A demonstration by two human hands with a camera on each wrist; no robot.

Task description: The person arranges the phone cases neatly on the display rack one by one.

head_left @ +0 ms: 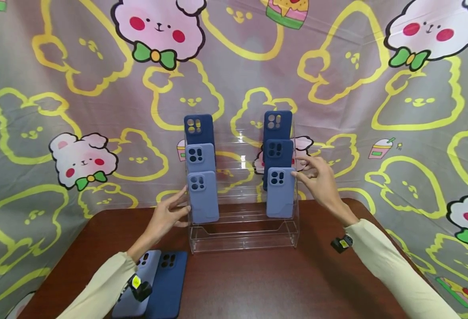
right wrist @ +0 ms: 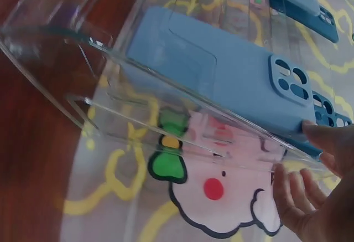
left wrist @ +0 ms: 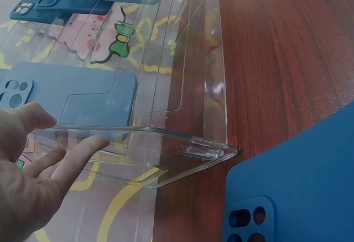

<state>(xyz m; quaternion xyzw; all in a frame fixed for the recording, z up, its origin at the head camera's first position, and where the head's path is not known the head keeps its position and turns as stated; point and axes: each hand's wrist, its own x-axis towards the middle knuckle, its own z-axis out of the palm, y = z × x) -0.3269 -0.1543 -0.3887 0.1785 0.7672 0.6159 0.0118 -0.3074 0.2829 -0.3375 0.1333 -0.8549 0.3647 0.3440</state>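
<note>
A clear acrylic tiered rack (head_left: 243, 243) stands on the table with phone cases in two columns. The left column has a dark blue case (head_left: 206, 126) above two lavender-blue ones; at right, two dark blue cases sit above a lavender-blue case (head_left: 280, 199). My left hand (head_left: 169, 213) is at the rack's left side panel, fingers loosely extended, beside the lowest left case (left wrist: 94, 92). On the other side, my right hand (head_left: 317, 179) has its thumb at the top corner of the lowest right case (right wrist: 232, 76); its other fingers lie outside the side panel.
On the brown table (head_left: 234, 283), a lavender-blue case (head_left: 152, 261) and a dark blue case (head_left: 170, 283) lie at the front left, partly under my left forearm. A patterned cloth (head_left: 237, 66) with cartoon figures hangs behind the rack.
</note>
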